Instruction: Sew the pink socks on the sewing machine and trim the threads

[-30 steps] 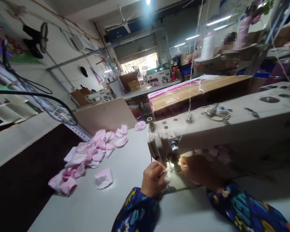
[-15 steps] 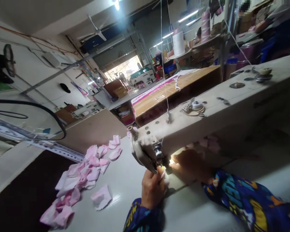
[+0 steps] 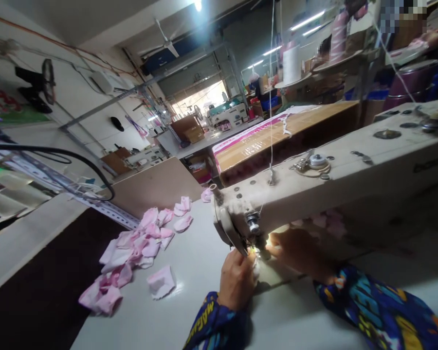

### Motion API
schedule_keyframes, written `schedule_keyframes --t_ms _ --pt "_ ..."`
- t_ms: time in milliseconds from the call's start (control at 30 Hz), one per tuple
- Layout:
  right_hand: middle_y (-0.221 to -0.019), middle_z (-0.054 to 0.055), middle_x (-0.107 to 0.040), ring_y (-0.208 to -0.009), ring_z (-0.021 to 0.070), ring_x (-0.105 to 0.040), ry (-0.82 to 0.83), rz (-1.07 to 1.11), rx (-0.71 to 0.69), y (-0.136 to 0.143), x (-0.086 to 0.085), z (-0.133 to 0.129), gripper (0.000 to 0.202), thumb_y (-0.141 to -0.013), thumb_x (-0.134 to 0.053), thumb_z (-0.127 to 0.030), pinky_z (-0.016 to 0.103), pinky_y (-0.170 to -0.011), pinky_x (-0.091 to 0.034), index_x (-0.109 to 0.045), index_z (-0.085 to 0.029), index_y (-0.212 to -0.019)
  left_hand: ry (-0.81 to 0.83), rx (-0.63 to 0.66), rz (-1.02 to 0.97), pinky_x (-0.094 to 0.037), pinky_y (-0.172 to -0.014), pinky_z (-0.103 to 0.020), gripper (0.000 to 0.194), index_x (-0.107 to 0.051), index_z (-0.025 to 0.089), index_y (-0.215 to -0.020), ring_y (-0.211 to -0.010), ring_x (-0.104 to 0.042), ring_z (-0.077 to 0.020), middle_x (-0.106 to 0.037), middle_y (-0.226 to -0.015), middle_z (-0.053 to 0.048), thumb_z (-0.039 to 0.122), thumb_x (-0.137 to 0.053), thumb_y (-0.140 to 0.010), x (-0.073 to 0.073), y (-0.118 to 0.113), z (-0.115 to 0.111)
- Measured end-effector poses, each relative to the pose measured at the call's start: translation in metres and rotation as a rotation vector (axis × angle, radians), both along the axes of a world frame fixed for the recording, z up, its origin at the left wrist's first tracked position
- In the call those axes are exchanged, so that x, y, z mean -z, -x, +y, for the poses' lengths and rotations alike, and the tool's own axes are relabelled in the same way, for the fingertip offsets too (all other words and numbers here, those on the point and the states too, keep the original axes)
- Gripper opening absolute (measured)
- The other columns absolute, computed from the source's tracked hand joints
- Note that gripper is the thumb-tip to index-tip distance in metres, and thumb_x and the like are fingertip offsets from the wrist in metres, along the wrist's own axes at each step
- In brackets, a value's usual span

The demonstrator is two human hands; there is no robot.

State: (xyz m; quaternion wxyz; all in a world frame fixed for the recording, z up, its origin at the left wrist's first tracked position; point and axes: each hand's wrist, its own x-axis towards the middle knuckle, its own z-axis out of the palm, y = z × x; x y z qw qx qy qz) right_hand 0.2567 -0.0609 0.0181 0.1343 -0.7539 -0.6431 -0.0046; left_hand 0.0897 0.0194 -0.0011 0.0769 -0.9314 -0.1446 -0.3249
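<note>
Under the head of a pale sewing machine (image 3: 306, 194), my left hand (image 3: 238, 277) is closed on a small piece of whitish fabric (image 3: 256, 272), close to the needle area. My right hand (image 3: 299, 250) reaches in from the right, beneath the machine arm, its fingertips by the lit needle area. Shadow hides what it holds, if anything. Left of the machine, a heap of pink and white fabric pieces (image 3: 142, 243) lies on the table, with one single piece (image 3: 161, 282) apart from it.
Behind the machine is a long cardboard box (image 3: 284, 133). A beige board (image 3: 156, 187) stands at the table's back edge. A black cable (image 3: 91, 167) loops at the left. More fabric lies behind the machine arm. Thread cones stand at the back right.
The view has shifted, so the machine, fabric heap and hands appear farther right. Both hands stay by the needle area, with little visible change in their pose.
</note>
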Motion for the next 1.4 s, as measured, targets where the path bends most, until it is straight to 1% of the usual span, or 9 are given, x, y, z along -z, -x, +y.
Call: schedule_keyframes --t_ms 100,200,467,633,833,967,1100,1233,1400 --pt "-0.065 0.009 -0.067 -0.061 0.02 -0.063 -0.004 -0.002 0.031 0.004 0.003 0.001 0.033 -0.092 -0.052 -0.039 0.028 -0.049 -0.029 -0.065 -0.016 -0.072 -0.006 0.089 0.012 -0.05 -0.059 -0.025 0.024 -0.054 0.021 -0.077 -0.067 -0.061 -0.0164 -0.063 -0.073 -0.003 0.001 -0.04 -0.079 -0.006 -0.001 0.004" --pt "-0.066 0.008 -0.067 -0.062 0.0207 -0.064 0.001 0.011 0.018 0.006 0.007 0.003 0.034 -0.093 -0.05 -0.039 0.028 -0.049 -0.029 -0.064 -0.017 -0.071 -0.002 0.122 0.004 -0.048 -0.057 -0.024 0.024 -0.053 0.021 -0.078 -0.064 -0.06 -0.0149 -0.061 -0.071 -0.002 0.004 -0.037 -0.085 -0.008 0.0 0.007" --pt "-0.062 0.007 -0.065 -0.059 0.0197 -0.063 -0.019 -0.08 -0.009 0.003 0.013 0.006 0.033 -0.093 -0.05 -0.036 0.028 -0.048 -0.03 -0.062 -0.017 -0.069 0.014 0.149 0.045 -0.046 -0.057 -0.024 0.022 -0.049 0.02 -0.072 -0.063 -0.055 -0.0138 -0.055 -0.066 0.0 0.006 -0.039 -0.085 -0.001 0.001 0.01" --pt "-0.06 0.008 -0.065 -0.056 0.0205 -0.064 0.002 -0.118 0.031 0.007 0.01 0.001 0.03 -0.093 -0.049 -0.034 0.027 -0.045 -0.027 -0.062 -0.016 -0.074 -0.055 0.084 0.073 -0.049 -0.059 -0.028 0.021 -0.051 0.018 -0.085 -0.067 -0.054 -0.0166 -0.058 -0.076 -0.004 0.003 -0.037 -0.081 0.008 0.002 0.005" --pt "-0.06 0.006 -0.065 -0.056 0.0191 -0.064 -0.049 -0.065 0.011 0.006 0.013 0.0 0.028 -0.094 -0.049 -0.032 0.028 -0.046 -0.025 -0.062 -0.017 -0.074 -0.088 -0.009 0.059 -0.051 -0.063 -0.03 0.026 -0.052 0.019 -0.085 -0.068 -0.054 -0.0178 -0.056 -0.076 -0.005 -0.001 -0.036 -0.077 0.012 0.0 -0.004" --pt "-0.054 0.004 -0.061 -0.049 0.0177 -0.059 -0.08 -0.054 0.005 0.001 0.017 0.0 0.037 -0.093 -0.047 -0.039 0.03 -0.045 -0.019 -0.058 -0.018 -0.065 0.061 -0.011 0.018 -0.05 -0.061 -0.027 0.024 -0.05 0.02 -0.08 -0.066 -0.053 -0.0168 -0.055 -0.07 -0.002 -0.001 -0.037 -0.078 0.011 0.003 -0.004" --pt "-0.056 0.007 -0.063 -0.051 0.0185 -0.059 -0.06 -0.073 -0.013 0.0 0.009 -0.004 0.037 -0.091 -0.05 -0.043 0.029 -0.046 -0.022 -0.061 -0.017 -0.067 0.209 0.008 -0.109 -0.049 -0.059 -0.023 0.025 -0.052 0.02 -0.074 -0.067 -0.056 -0.0153 -0.057 -0.071 -0.003 0.0 -0.038 -0.079 0.006 0.006 -0.001" --pt "-0.062 0.01 -0.065 -0.057 0.0213 -0.062 -0.032 -0.091 -0.02 0.004 -0.001 -0.007 0.032 -0.092 -0.051 -0.041 0.029 -0.048 -0.029 -0.065 -0.015 -0.078 0.254 0.035 -0.156 -0.05 -0.06 -0.022 0.023 -0.058 0.019 -0.078 -0.069 -0.059 -0.0149 -0.06 -0.075 -0.004 0.004 -0.04 -0.081 -0.001 0.002 -0.003" --pt "-0.067 0.012 -0.067 -0.063 0.0256 -0.065 0.02 -0.067 -0.018 0.007 -0.004 -0.007 0.031 -0.093 -0.049 -0.038 0.031 -0.05 -0.032 -0.067 -0.014 -0.084 0.234 -0.069 -0.185 -0.05 -0.057 -0.024 0.014 -0.057 0.02 -0.078 -0.067 -0.059 -0.0168 -0.06 -0.072 -0.003 0.01 -0.046 -0.08 0.005 -0.005 -0.003"
